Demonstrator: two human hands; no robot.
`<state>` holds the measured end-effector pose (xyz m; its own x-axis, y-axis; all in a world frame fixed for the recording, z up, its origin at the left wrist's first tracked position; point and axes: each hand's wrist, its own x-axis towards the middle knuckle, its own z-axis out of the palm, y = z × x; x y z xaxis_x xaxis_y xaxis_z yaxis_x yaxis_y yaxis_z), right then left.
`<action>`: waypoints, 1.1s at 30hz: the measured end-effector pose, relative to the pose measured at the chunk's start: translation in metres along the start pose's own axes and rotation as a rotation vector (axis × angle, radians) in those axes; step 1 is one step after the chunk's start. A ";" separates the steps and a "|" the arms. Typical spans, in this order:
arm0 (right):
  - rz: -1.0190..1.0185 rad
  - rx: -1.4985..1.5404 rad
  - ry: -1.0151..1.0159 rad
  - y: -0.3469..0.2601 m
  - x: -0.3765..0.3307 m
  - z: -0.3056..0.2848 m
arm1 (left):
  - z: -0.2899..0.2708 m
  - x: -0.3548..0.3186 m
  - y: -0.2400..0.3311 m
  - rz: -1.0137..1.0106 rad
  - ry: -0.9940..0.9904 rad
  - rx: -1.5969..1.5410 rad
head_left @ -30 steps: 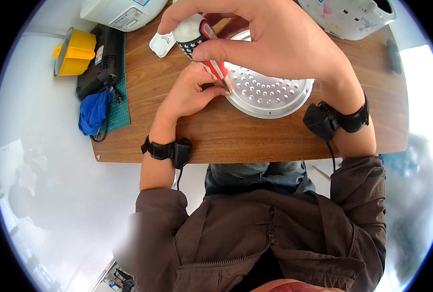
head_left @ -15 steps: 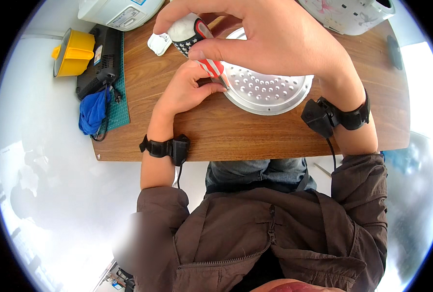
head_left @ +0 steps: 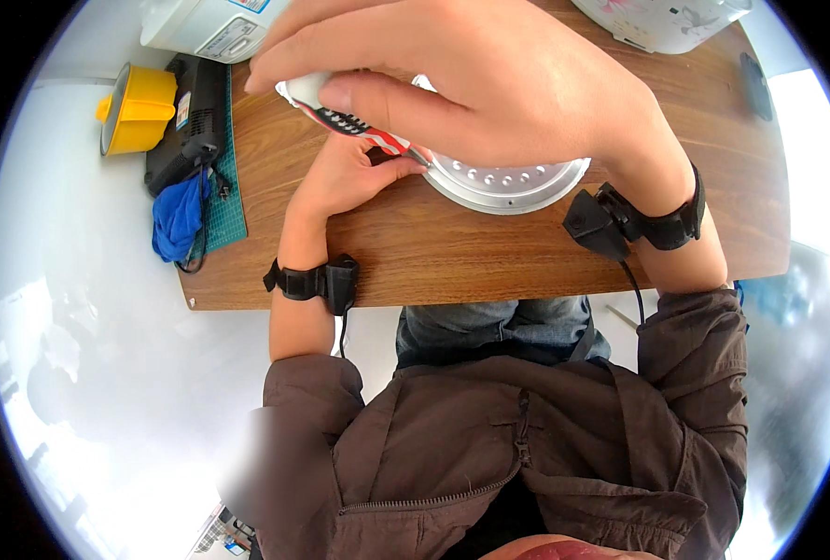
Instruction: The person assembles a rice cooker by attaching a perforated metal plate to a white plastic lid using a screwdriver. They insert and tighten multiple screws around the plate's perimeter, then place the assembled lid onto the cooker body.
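Two bare hands were on the job, both at the metal disc (head_left: pixel 527 191), which sat on the wooden worktop (head_left: pixel 499 252) in front of me, far part hidden under my R grip (head_left: pixel 489 93). That grip was closed round the screwdriver (head_left: pixel 392 142), thumb along its handle, tool tilted, w/ the pale butt end up-left & the shank (head_left: pixel 419 159) pointing down-right at the disc's L edge. My L grip (head_left: pixel 345 177) was nearly closed there, thumb tip right by the shank; couldn't tell if it pinched the rim, steadied the shank or had hold of sth small.

Progress, my read: tool in hand & tip at or v. near the rim, so that much was done; work at that spot looked under way, not finished. Couldn't see any fastener under the tip, so no idea how far it was turned, or how many other spots were done or left. One small dark mark showed on the near rim, w/ no tool on it; hole or screw, too small to say.

Rest of the worktop: white appliance (head_left: pixel 209 23) far L, flowered white pot (head_left: pixel 657 23) far R, yellow cup (head_left: pixel 144 107) by a black device (head_left: pixel 191 121), blue cloth (head_left: pixel 180 219) just below, partly on a green mat (head_left: pixel 233 201).
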<state>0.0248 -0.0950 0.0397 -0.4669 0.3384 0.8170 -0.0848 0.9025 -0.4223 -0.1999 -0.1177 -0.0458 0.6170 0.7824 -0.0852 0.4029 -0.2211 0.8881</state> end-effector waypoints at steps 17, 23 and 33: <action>-0.026 -0.162 -0.121 -0.024 0.002 -0.025 | 0.002 -0.003 -0.001 0.154 0.085 0.147; 0.188 -0.235 -0.157 -0.054 0.009 -0.022 | 0.001 -0.006 -0.001 0.076 0.078 0.086; 0.163 -0.347 -0.243 -0.054 0.010 -0.030 | -0.009 -0.001 -0.021 0.248 -0.045 0.008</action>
<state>0.0515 -0.1322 0.0822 -0.6464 0.4488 0.6171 0.2878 0.8924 -0.3475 -0.2152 -0.1087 -0.0605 0.7269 0.6771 0.1143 0.2408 -0.4073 0.8810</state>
